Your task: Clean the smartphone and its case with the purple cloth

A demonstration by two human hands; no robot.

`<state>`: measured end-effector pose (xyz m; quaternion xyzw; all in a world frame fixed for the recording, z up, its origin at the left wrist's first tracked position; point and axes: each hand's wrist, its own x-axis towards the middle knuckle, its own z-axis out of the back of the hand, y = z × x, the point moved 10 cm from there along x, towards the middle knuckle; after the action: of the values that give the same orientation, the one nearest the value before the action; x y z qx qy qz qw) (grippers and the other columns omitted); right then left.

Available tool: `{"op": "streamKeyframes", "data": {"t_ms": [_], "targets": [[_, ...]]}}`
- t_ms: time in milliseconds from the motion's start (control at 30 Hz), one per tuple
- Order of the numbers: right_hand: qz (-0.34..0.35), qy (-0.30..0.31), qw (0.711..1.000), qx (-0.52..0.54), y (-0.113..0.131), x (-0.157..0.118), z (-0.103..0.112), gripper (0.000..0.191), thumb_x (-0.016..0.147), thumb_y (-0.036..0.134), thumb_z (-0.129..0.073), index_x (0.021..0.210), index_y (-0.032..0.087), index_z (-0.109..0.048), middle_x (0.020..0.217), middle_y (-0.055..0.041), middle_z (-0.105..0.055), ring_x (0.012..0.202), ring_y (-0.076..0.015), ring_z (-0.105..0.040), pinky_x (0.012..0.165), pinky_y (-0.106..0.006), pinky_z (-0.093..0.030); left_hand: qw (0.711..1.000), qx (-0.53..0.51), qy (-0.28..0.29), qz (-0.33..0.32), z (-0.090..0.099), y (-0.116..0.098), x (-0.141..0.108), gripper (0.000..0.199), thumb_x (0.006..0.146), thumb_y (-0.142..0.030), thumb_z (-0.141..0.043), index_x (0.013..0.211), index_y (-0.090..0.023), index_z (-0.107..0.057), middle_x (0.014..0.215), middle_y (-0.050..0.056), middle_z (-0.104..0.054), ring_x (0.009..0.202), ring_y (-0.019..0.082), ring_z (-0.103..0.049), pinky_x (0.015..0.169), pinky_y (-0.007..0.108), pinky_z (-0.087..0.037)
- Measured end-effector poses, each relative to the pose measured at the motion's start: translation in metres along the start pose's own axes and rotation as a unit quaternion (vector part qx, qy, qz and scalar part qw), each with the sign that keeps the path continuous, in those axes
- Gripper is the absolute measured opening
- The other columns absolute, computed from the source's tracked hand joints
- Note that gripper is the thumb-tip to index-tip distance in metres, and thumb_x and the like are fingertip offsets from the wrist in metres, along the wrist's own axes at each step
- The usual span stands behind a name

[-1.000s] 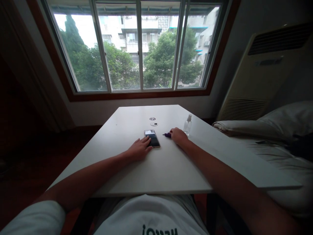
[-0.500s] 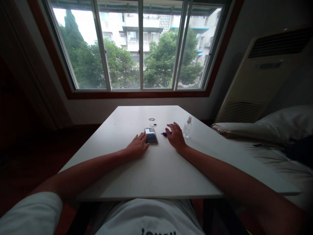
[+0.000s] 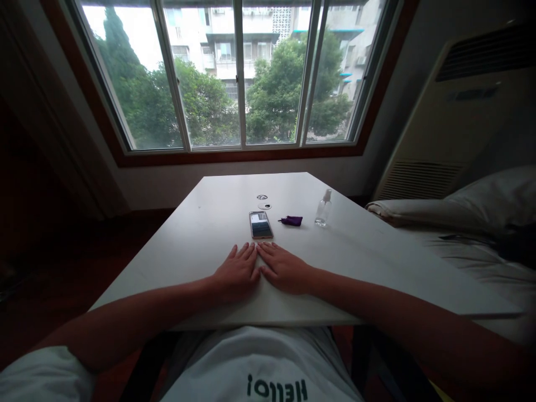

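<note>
Flat on the white table (image 3: 176, 268) lies my left hand (image 3: 238, 272), fingers stretched out and holding nothing. My right hand (image 3: 285, 269) rests beside it, also flat and open, and the two hands meet at the fingertips and thumbs. Just beyond the fingertips is a smartphone (image 3: 261, 225), face up with a glossy screen. To the right of the phone sits a small purple cloth-like bundle (image 3: 292, 221) with a thin cord end; its kind is unclear. Farther right a clear spray bottle (image 3: 323, 209) stands upright.
Two small round black-and-white pieces (image 3: 263, 202) lie behind the phone. A window (image 3: 240, 84) is beyond the table. On the right are a bed-like padded surface (image 3: 444, 223) and a tall air conditioner (image 3: 444, 117).
My left hand has come off the phone and moved back toward me. My right hand has left the purple bundle and come back beside my left hand, flattening on the table.
</note>
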<state>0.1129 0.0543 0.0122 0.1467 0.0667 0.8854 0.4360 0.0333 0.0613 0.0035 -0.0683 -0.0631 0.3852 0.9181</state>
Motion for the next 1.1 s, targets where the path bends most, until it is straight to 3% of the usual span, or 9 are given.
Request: {"op": "streamKeyframes", "data": {"t_ms": [267,1100], "targets": [[-0.031,-0.007,0.998,-0.047,0.002,0.013,-0.007,0.064,0.103,0.033,-0.034,0.156,-0.005,-0.031,0.161,-0.0254,-0.024,0.153,-0.0345,-0.024,0.126,-0.053,-0.022,1.0,0.022,-0.002,0.014,-0.002,0.005,0.007,0.068,0.104,-0.041,-0.022,0.161,-0.005,-0.021,0.167,0.016,-0.014,0.156,0.028,-0.009,0.127,0.049,-0.005],[-0.001,-0.041,0.996,-0.081,0.004,0.012,-0.003,0.061,0.103,0.031,-0.036,0.154,-0.002,-0.036,0.158,-0.0255,-0.032,0.15,-0.0341,-0.031,0.124,-0.052,-0.028,0.999,0.032,-0.006,0.021,0.0,0.006,0.007,0.068,0.104,-0.044,-0.022,0.161,-0.006,-0.023,0.167,0.014,-0.016,0.156,0.026,-0.011,0.127,0.047,-0.007]]}}
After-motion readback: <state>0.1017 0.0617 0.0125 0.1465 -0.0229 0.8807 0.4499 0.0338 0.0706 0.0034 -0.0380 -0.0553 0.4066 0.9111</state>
